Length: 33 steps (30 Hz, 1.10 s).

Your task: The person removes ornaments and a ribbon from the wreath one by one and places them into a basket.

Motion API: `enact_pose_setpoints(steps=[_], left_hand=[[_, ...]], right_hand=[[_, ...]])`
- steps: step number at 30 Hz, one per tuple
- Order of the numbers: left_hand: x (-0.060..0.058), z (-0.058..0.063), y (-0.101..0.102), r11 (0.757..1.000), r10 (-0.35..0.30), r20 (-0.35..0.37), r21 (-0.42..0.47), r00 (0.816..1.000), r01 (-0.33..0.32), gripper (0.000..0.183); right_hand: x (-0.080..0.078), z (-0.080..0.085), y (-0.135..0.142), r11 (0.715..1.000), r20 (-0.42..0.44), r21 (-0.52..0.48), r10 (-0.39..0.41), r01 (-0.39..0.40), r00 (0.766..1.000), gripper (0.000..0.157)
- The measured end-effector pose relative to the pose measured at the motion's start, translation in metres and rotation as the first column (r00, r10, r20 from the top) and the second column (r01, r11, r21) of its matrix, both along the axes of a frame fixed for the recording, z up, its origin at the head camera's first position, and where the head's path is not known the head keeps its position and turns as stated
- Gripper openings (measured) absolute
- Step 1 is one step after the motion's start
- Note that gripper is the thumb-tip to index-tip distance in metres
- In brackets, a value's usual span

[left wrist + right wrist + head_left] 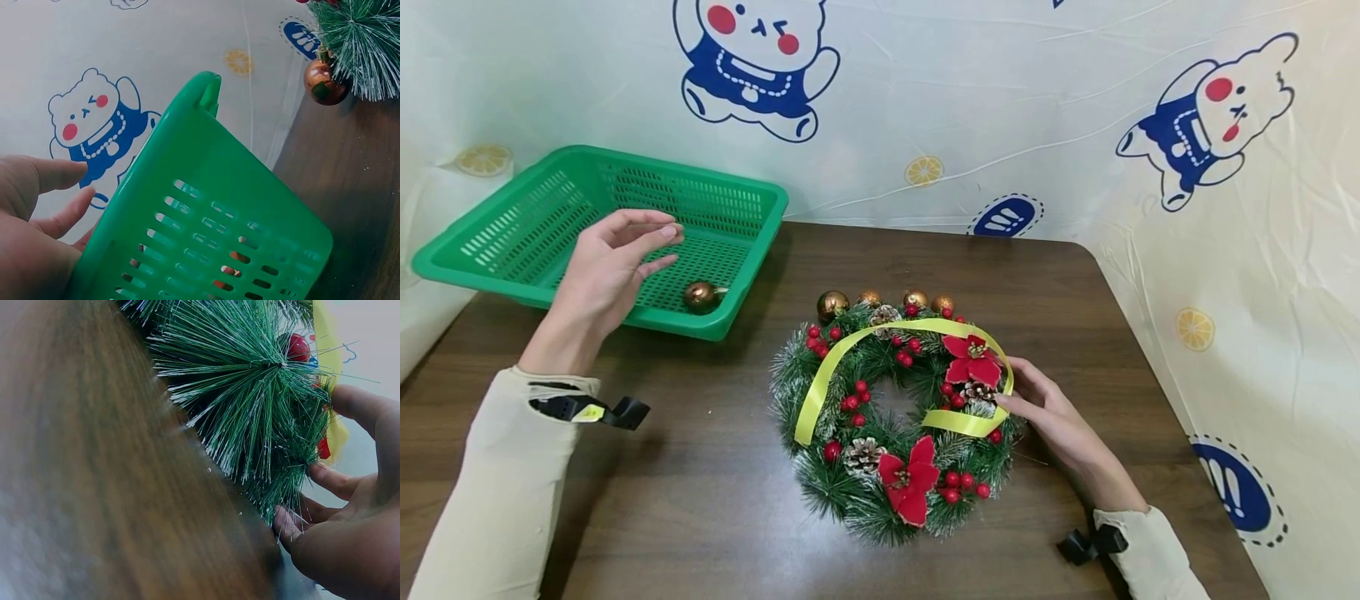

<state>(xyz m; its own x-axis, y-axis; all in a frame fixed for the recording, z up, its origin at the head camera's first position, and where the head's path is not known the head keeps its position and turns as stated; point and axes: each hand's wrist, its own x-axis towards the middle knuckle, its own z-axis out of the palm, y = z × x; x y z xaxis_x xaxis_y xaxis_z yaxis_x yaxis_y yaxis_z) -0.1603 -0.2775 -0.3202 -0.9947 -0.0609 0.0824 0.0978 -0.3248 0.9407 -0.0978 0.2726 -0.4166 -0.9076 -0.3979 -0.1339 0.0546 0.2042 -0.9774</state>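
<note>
My left hand point(606, 267) is raised over the green plastic basket point(752, 287), its fingers slightly bent with a gap between them and nothing held. Inside the basket, a shiny brown bauble point(702, 297) lies near the front corner. A frosted green wreath point(820, 487) with red berries, pine cones and red poinsettias rests on the table. Across its top curves a yellow ribbon point(838, 354), loose at both ends. At the wreath's right edge, my right hand point(1063, 421) grips it, thumb on top by the ribbon and fingers along the outer needles point(250, 419).
Several copper-brown baubles point(832, 306) line the wreath's far edge. The brown wooden table point(700, 517) meets a pale sheet point(1000, 83) printed with bears at the back and right. The basket stands at the table's back left.
</note>
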Motion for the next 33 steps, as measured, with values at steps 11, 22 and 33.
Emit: enact_pose_setpoints(steps=[11,22,33], left_hand=[[-0.001,0.000,0.001,1.000,-0.006,-0.012,0.011,1.000,0.006,0.032],[0.001,0.001,0.003,1.000,-0.003,-0.020,-0.011,1.000,0.002,0.032],[0.005,0.008,0.015,0.995,-0.015,-0.045,-0.098,0.999,0.010,0.032]], right_hand=[[0.000,0.000,0.001,1.000,-0.005,0.000,0.003,-0.003,1.000,0.051],[0.001,0.000,0.000,1.000,-0.003,0.003,0.004,-0.004,1.000,0.050],[0.001,0.001,0.000,1.000,-0.009,0.005,0.001,-0.001,1.000,0.051]])
